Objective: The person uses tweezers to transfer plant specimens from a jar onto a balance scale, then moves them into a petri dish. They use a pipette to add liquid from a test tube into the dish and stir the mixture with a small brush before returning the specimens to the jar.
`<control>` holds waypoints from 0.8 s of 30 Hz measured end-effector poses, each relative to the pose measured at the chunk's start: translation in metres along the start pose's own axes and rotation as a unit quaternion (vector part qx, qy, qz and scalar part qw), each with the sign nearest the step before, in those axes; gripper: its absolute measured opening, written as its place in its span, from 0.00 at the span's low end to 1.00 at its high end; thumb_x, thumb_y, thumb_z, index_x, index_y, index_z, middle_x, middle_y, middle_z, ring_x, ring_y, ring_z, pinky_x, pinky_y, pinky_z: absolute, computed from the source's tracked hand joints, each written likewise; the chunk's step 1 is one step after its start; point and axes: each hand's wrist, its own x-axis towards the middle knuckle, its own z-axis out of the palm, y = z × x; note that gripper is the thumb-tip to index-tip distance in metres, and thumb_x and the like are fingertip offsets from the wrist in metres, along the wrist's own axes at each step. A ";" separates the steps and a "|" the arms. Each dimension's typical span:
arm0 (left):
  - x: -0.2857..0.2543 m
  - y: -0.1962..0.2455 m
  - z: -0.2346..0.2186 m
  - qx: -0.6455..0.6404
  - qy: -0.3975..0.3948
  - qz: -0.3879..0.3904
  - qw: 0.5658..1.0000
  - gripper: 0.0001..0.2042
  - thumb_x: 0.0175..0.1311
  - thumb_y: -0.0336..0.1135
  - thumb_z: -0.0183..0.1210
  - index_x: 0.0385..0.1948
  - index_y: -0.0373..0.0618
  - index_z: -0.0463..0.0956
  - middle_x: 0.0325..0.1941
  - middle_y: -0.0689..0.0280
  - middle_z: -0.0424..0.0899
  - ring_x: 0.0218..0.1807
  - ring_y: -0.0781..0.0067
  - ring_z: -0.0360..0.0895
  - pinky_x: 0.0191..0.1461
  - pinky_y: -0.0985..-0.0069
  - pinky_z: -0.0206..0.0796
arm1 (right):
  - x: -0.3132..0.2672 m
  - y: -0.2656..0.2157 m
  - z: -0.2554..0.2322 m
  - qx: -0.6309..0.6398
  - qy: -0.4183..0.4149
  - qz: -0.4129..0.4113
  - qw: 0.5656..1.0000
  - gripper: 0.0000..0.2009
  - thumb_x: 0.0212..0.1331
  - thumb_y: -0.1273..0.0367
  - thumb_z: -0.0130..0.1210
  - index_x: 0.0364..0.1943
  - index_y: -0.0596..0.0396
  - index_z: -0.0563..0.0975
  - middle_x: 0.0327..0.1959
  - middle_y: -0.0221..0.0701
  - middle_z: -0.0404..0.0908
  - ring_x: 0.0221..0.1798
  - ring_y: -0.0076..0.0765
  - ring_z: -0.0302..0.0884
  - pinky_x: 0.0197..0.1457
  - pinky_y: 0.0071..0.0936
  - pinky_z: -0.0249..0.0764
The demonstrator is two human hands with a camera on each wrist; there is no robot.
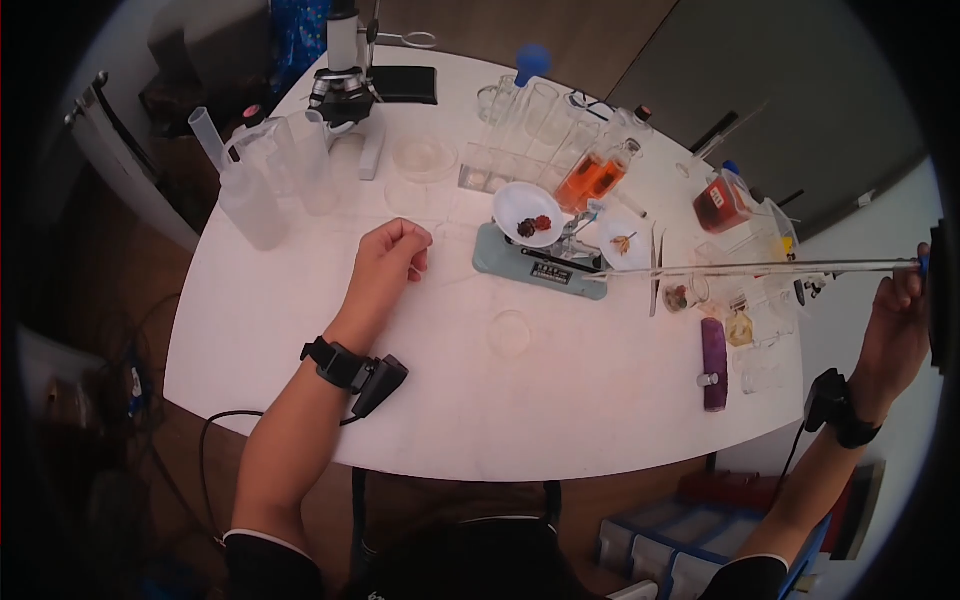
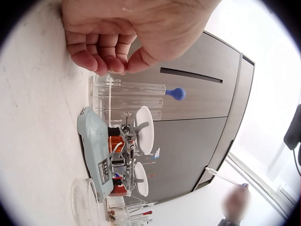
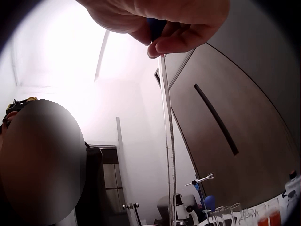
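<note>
Raised at the far right, my right hand (image 1: pixel 897 335) pinches the blue end (image 3: pixel 156 29) of a long glass tube (image 1: pixel 780 268). Marks run along the tube (image 3: pixel 170 141) in the right wrist view; its lower end is out of that frame. My left hand (image 1: pixel 385 265) rests on the white table (image 1: pixel 400 430), fingers loosely curled, with nothing visible in them; the left wrist view shows this hand (image 2: pixel 136 33) left of the balance. The green balance (image 1: pixel 550 272) carries two white dishes; the left dish (image 1: pixel 512 202) holds dark and red pieces, the right dish (image 1: pixel 612 235) yellowish bits.
A microscope (image 1: pixel 345 75) and plastic bottles (image 1: pixel 250 205) stand at left. Behind the balance are glass tubes (image 1: pixel 540 105) and orange-filled bottles (image 1: pixel 597 180). Tweezers (image 1: pixel 656 270), a purple roll (image 1: pixel 713 365) and small jars lie at right; a clear dish (image 1: pixel 511 333) sits in front.
</note>
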 end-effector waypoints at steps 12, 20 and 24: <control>-0.002 0.003 0.001 0.022 -0.005 -0.014 1.000 0.07 0.66 0.35 0.51 0.29 0.46 0.74 0.24 0.73 0.73 0.30 0.83 0.69 0.37 0.81 0.61 | -0.082 0.071 0.027 0.081 0.031 0.104 0.991 0.14 0.76 0.60 0.40 0.48 0.59 0.66 0.25 0.21 0.64 0.24 0.13 0.53 0.27 0.11 0.54; -0.005 0.007 0.008 0.034 -0.002 -0.018 0.999 0.07 0.68 0.36 0.50 0.30 0.47 0.72 0.25 0.73 0.71 0.30 0.82 0.68 0.38 0.81 0.60 | -0.109 0.098 0.018 0.106 0.044 0.109 0.987 0.15 0.76 0.59 0.40 0.48 0.58 0.65 0.23 0.21 0.62 0.25 0.13 0.53 0.26 0.11 0.54; -0.005 0.006 0.009 0.037 0.005 -0.022 0.999 0.08 0.69 0.37 0.50 0.29 0.46 0.71 0.25 0.73 0.71 0.30 0.82 0.67 0.38 0.81 0.59 | -0.117 0.115 0.012 0.130 0.040 0.125 0.983 0.15 0.76 0.58 0.40 0.48 0.58 0.64 0.23 0.21 0.62 0.25 0.14 0.53 0.26 0.10 0.55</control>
